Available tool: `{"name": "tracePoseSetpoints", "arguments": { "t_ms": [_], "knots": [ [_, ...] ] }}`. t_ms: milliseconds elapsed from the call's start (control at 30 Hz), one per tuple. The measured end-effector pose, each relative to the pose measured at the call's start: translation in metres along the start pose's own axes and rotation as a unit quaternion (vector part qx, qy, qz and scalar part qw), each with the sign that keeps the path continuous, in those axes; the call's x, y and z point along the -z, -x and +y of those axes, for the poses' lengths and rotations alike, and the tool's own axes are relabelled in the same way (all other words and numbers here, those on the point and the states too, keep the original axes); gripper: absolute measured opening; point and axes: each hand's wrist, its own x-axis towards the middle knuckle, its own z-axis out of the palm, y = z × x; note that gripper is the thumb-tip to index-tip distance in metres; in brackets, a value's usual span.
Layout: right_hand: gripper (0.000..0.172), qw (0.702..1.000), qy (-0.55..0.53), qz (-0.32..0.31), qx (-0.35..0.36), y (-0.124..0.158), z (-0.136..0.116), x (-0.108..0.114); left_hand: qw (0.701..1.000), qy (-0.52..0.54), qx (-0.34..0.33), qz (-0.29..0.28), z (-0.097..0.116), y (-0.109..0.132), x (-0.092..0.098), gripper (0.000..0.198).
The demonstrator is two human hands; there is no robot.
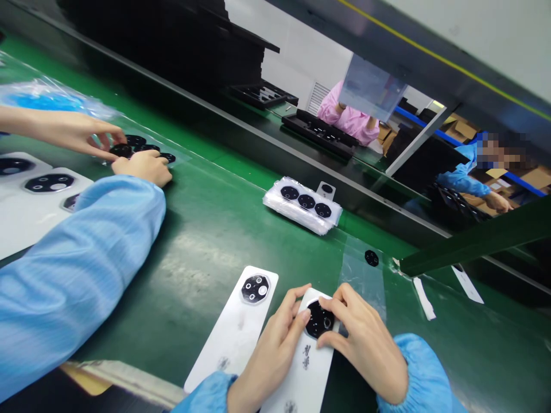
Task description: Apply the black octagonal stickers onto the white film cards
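Observation:
My left hand [269, 350] and my right hand [365, 344] both rest on a white phone back cover [307, 367] lying on the green belt. Fingers of both hands press round the black round camera ring [319, 319] at the cover's top. A second white cover [236, 330] with its own camera ring [255, 288] lies just left of my left hand, untouched.
A co-worker's blue sleeve [73, 275] and hands [144, 166] work at black rings [138, 143] on the far left. A stack of film strips with black rings [303, 205] lies mid-belt. A clear strip with one ring [371, 258] lies ahead of my right hand. Black trays [318, 133] sit beyond the rail.

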Motion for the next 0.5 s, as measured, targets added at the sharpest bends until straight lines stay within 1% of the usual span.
{"name": "tracePoseSetpoints", "arguments": {
  "t_ms": [133, 400, 500],
  "knots": [
    [0.036, 1.0, -0.011, -0.01, 0.001, -0.0015, 0.002, 0.0022, 1.0, 0.004, -0.003, 0.002, -0.0028, -0.0007, 0.0001, 0.038],
    [0.033, 1.0, -0.019, -0.02, 0.009, -0.0034, 0.0047, 0.003, 0.999, 0.026, -0.025, -0.018, -0.0044, -0.0022, 0.0012, 0.038],
    [0.036, 0.999, -0.021, -0.029, 0.014, -0.004, 0.0055, 0.0041, 0.999, 0.032, -0.026, -0.017, -0.003, -0.0022, 0.0015, 0.037]
  ]
}}
